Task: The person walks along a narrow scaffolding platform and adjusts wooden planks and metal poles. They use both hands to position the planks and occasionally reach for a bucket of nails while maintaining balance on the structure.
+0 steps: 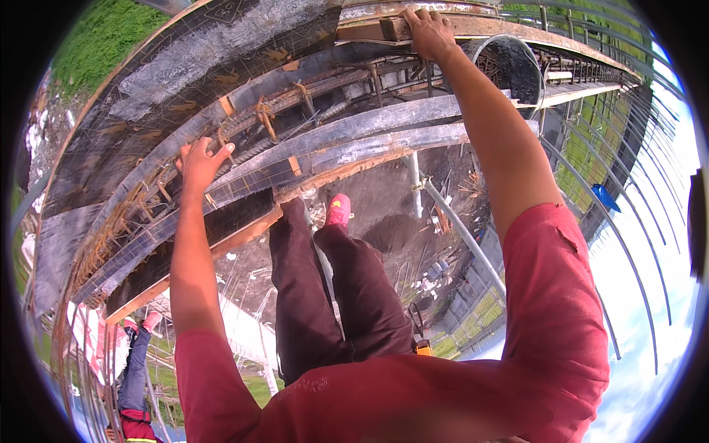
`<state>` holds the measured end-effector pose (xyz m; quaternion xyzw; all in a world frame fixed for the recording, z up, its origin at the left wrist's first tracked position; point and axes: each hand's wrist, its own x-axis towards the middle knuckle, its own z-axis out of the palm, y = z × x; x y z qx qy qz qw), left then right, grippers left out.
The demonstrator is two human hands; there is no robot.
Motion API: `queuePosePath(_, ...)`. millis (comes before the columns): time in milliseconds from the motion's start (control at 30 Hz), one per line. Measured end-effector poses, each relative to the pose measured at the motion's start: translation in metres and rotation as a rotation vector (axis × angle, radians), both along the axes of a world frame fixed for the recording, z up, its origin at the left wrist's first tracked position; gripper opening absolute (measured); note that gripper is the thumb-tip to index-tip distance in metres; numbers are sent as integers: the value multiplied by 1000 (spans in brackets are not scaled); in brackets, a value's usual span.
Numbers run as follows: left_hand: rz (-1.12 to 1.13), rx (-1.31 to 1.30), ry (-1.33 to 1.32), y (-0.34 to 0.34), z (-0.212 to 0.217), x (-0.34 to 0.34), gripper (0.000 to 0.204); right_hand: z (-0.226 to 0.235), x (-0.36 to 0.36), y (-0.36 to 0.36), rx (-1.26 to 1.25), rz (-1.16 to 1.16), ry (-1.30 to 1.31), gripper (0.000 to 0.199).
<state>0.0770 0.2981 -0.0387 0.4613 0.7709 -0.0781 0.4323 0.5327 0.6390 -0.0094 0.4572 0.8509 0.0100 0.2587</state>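
Note:
My right hand [428, 35] reaches far forward and closes over the end of a wooden timber [369, 32] lying along the far side of the beam formwork. My left hand [199, 162] is over the formwork trough beside rusty reinforcing bars [264, 118]; its thumb stands apart from the fingers, with no object visible in it. What its fingertips touch is hard to make out. The near formwork board [347, 159], grey and smeared with concrete, runs under both arms. Close to my right forearm sits a dark round bucket-like cylinder [509, 70].
My legs hang over a drop, with dirt ground [391, 232] and debris far below. Metal poles [465, 236] stand under the formwork. Long bare bars [628, 214] stick out at the right. A co-worker's legs [134, 369] show at the lower left. A large dark panel [177, 66] lies far left.

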Motion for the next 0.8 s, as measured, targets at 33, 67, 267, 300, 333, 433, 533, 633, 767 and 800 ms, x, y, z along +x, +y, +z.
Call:
queuePosePath(33,-1,-16,10,0,1,0,89,-2,-1,2,-8,-9,-4,61)
queuePosePath(67,-4,-21,12,1,2,1,89,-1,-1,0,-16,-21,-9,64)
queuePosePath(267,20,-54,57,9,4,8,83,12,-12,-1,-64,-91,-24,47)
queuePosePath(300,16,-45,78,11,3,8,83,14,-13,0,-51,-64,-21,46)
queuePosePath(333,16,-41,99,11,4,9,82,16,-13,4,-73,-56,-33,47)
queuePosePath(433,54,-18,89,9,6,9,79,23,-8,17,-189,39,-48,52)
queuePosePath(533,159,-25,36,10,7,11,76,27,-4,35,-274,128,-6,62)
queuePosePath(633,78,-103,103,15,8,13,82,29,3,39,-350,150,-3,78)
queuePosePath(767,143,-126,120,14,6,10,86,26,4,39,-320,161,99,77)
queuePosePath(800,119,-111,86,12,5,10,87,26,5,37,-334,160,106,76)
